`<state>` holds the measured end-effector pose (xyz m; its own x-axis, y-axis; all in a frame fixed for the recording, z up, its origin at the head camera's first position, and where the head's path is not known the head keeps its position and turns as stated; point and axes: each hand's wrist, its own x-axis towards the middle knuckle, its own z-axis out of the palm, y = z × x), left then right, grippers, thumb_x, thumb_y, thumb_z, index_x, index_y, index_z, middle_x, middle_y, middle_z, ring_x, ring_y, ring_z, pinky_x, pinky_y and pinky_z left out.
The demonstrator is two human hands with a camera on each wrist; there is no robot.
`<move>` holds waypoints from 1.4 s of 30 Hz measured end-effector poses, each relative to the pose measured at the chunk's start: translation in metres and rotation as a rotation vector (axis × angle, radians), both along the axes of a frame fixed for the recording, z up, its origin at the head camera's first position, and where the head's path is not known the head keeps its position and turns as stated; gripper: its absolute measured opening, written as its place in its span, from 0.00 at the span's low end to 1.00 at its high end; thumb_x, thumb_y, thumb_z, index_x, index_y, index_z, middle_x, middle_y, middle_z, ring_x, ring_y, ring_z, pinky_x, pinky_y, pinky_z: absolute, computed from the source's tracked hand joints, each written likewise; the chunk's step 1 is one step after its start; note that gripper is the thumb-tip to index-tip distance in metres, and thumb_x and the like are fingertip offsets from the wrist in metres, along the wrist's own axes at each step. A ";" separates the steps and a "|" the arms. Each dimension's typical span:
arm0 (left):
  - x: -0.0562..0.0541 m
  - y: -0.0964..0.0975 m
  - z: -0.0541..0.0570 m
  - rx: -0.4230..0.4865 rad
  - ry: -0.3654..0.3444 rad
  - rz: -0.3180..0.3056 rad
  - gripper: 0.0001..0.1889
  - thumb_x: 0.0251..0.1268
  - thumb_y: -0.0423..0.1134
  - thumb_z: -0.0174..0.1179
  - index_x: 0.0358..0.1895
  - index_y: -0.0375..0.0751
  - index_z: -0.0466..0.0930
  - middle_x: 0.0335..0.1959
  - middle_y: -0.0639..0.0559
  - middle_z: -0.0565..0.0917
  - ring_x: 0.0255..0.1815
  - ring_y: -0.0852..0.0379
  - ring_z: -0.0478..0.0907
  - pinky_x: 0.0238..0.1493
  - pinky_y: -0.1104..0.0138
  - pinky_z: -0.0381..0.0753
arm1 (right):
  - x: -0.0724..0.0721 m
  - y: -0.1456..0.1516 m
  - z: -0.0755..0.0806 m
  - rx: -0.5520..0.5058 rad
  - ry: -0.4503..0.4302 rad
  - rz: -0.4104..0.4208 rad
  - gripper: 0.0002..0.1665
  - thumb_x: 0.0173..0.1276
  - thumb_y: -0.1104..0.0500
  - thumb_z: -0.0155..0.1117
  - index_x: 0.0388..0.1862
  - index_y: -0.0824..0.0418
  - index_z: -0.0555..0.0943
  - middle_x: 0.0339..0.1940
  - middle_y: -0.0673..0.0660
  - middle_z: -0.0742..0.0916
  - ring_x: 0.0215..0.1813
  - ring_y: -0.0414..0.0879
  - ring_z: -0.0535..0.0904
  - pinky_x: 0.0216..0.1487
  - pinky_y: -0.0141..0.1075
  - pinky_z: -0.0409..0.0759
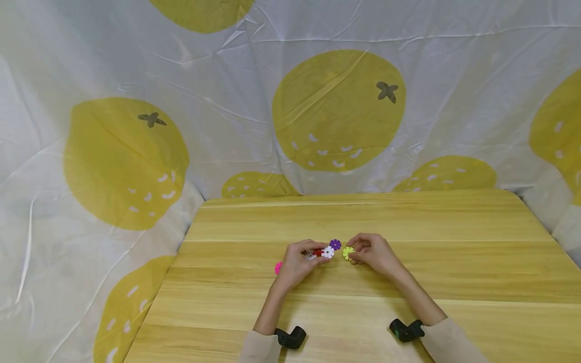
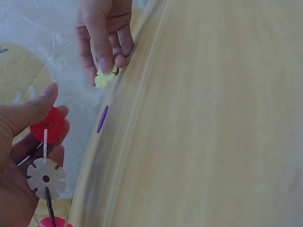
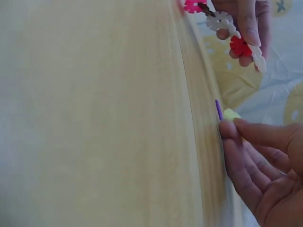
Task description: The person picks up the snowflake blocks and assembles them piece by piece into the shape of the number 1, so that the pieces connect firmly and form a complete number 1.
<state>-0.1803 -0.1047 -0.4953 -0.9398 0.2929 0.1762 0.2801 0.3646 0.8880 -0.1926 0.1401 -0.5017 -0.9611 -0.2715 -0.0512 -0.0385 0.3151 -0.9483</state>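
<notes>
My left hand (image 1: 292, 264) grips a chain of notched flower-shaped plastic discs slotted into one another. In the left wrist view, a red disc (image 2: 43, 125) lies between thumb and fingers, followed by a greyish-white disc (image 2: 34, 178) and a pink disc (image 2: 52, 222), with a dark disc seen edge-on between those two. A white disc (image 1: 328, 252) forms the chain's right end. Thumb and fingers of my right hand (image 1: 376, 254) pinch a single pale yellow disc (image 1: 348, 253), apart from the chain. Between the hands, a purple disc (image 1: 335, 245) lies flat on the table.
The wooden table (image 1: 454, 262) reaches back to a hanging cloth (image 1: 227, 116) printed with lemons. A black device (image 1: 291, 338) is at the left wrist, and another black device (image 1: 406, 330) is at the right wrist.
</notes>
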 end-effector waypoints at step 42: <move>0.005 -0.002 0.006 -0.035 -0.003 -0.067 0.12 0.60 0.36 0.76 0.47 0.43 0.92 0.43 0.51 0.92 0.44 0.62 0.83 0.44 0.73 0.79 | 0.026 -0.012 0.006 -0.247 0.076 0.029 0.15 0.68 0.69 0.71 0.53 0.72 0.87 0.51 0.72 0.89 0.44 0.49 0.92 0.47 0.41 0.89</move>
<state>-0.1750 -0.1063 -0.4898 -0.9184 0.3608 0.1622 0.3023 0.3757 0.8761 -0.1667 0.1277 -0.4956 -0.9512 -0.2943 0.0924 -0.1184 0.0717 -0.9904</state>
